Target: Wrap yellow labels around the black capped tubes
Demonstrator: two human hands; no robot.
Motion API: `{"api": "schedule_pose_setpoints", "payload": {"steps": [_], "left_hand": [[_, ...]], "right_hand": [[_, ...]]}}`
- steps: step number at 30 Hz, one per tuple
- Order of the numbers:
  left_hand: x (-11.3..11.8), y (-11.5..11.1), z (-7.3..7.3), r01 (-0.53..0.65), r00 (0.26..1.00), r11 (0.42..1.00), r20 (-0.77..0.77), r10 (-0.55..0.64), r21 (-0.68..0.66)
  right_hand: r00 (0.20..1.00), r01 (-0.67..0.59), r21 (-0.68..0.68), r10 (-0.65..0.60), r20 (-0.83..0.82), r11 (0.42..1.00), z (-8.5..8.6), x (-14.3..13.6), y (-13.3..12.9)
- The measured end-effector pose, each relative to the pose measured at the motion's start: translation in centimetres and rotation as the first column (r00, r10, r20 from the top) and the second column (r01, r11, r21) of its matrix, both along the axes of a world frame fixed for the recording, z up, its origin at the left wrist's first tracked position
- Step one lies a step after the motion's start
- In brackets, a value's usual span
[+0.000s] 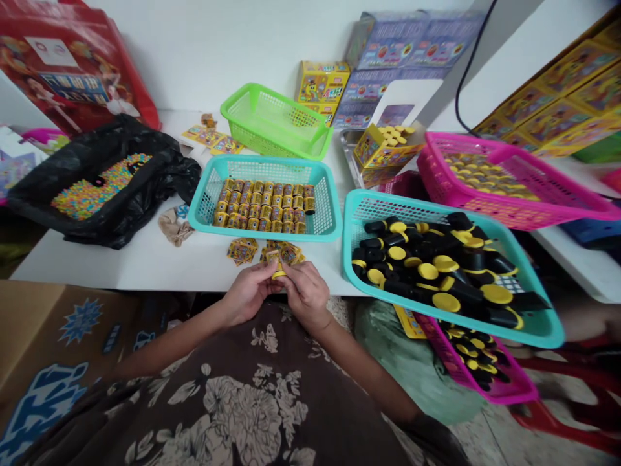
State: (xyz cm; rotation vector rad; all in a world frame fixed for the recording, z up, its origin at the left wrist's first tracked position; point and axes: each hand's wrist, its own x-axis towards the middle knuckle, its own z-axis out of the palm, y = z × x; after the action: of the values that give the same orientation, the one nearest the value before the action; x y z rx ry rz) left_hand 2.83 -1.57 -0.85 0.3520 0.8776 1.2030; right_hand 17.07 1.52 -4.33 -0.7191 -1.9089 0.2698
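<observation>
My left hand (248, 292) and my right hand (306, 294) meet at the white table's front edge, both pinching one small yellow-capped tube (277, 272) with a printed sticker against it. Just beyond lie loose yellow stickers (242, 250) on the table. Behind them a teal basket (324, 194) holds rows of labelled tubes (262, 206). To the right, a second teal basket (543, 323) is heaped with black tubes with yellow caps (436, 265).
A black bag of coloured beads (97, 184) lies at the left. An empty green basket (276, 120) stands at the back. Pink baskets (509, 175) of tubes sit right and lower right. Printed boxes (323, 84) line the wall. A cardboard box (48, 343) stands at the lower left.
</observation>
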Motion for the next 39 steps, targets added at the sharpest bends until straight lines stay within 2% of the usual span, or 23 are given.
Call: {"api": "schedule_pose_setpoints", "payload": {"steps": [7,13,15,20,28,34,39], "left_hand": [[0.2,0.0,-0.2,-0.034,0.999,0.999,0.03,0.034,-0.006],[-0.4,0.3,0.2,0.077,0.989,0.997,0.127,-0.074,-0.014],[-0.5,0.4,0.3,0.078,0.988,0.996,0.136,-0.073,-0.032],[-0.4,0.5,0.0,-0.025,0.997,0.999,0.075,0.028,-0.033],[-0.2,0.2,-0.4,0.029,0.998,0.999,0.05,-0.027,-0.037],[-0.5,0.2,0.0,0.028,0.999,0.999,0.042,-0.027,-0.027],[-0.9,0.3,0.1,0.074,0.996,0.997,-0.036,-0.075,-0.038]], "right_hand": [[0.999,0.001,0.114,-0.006,0.039,0.993,0.1,0.3,0.1],[0.999,0.036,-0.069,-0.039,-0.035,0.997,0.2,0.3,0.1],[0.999,0.03,-0.059,-0.031,-0.013,0.998,0.2,0.2,0.1],[1.0,0.005,-0.019,-0.006,-0.018,1.0,-0.1,0.0,0.2],[1.0,-0.016,-0.006,0.015,-0.024,1.0,-0.2,0.3,0.4],[0.992,-0.058,-0.166,0.038,-0.12,0.984,0.5,0.1,0.1],[0.987,-0.098,-0.367,0.044,-0.153,0.925,0.8,0.3,-0.4]]}}
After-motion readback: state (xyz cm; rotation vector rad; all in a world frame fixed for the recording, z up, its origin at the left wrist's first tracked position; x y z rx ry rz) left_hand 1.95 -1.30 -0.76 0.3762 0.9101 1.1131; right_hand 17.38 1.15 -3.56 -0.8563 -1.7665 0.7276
